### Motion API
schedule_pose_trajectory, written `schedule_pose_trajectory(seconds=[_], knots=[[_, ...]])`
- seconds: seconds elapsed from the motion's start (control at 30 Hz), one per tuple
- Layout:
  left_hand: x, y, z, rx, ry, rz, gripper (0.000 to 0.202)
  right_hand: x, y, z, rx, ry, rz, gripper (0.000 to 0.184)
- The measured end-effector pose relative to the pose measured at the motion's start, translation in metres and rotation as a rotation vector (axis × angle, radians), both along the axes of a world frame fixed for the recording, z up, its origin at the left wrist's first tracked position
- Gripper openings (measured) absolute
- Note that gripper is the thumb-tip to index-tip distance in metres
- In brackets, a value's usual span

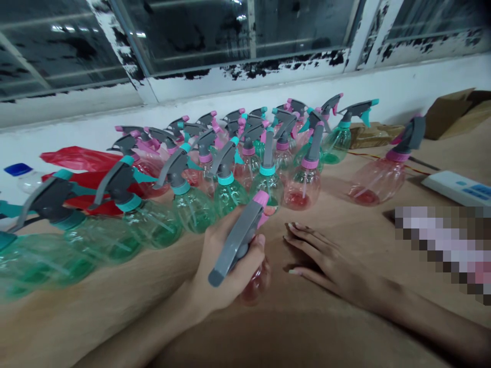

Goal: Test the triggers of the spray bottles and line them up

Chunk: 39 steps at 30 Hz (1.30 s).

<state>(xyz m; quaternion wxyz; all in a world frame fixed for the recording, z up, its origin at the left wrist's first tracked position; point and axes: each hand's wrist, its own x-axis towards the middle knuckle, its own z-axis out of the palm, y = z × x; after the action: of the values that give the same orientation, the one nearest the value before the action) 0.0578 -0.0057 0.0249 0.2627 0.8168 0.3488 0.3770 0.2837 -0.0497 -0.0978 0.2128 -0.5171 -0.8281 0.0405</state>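
Note:
My left hand is wrapped round the neck of a pink spray bottle with a grey trigger head and pink nozzle, standing on the brown table. My right hand lies flat on the table just right of it, fingers stretched out, holding nothing. Directly behind the held bottle stands a crowd of several green spray bottles and pink spray bottles, all with grey trigger heads.
One pink bottle stands apart at the right. A white power strip and cardboard boxes sit at the far right, red plastic bags at the left. A white wall and windows run behind.

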Motion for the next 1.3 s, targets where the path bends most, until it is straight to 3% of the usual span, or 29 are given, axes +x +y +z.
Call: schedule_pose_trajectory(seconds=[0.2,0.5,0.7,0.8,0.9,1.3], knots=[[0.0,0.0,-0.002,-0.019,0.017,0.023,0.019,0.0,0.0,0.0,0.008,0.028,0.0,0.057],[-0.002,0.001,0.008,-0.044,-0.017,-0.11,0.011,-0.001,0.0,0.0,0.013,0.001,0.0,0.056],[-0.001,-0.001,0.0,-0.003,-0.014,0.018,0.025,-0.002,-0.001,0.002,0.002,0.015,-0.011,0.056],[0.001,-0.002,-0.002,-0.026,-0.035,0.073,0.017,-0.002,0.0,0.0,0.011,0.026,-0.01,0.056],[0.002,-0.002,-0.002,-0.023,-0.049,0.085,0.01,-0.001,0.0,-0.002,0.019,0.018,-0.002,0.056],[0.001,-0.001,-0.004,-0.004,-0.016,0.071,0.013,-0.001,0.0,0.001,0.023,0.02,-0.005,0.056]])
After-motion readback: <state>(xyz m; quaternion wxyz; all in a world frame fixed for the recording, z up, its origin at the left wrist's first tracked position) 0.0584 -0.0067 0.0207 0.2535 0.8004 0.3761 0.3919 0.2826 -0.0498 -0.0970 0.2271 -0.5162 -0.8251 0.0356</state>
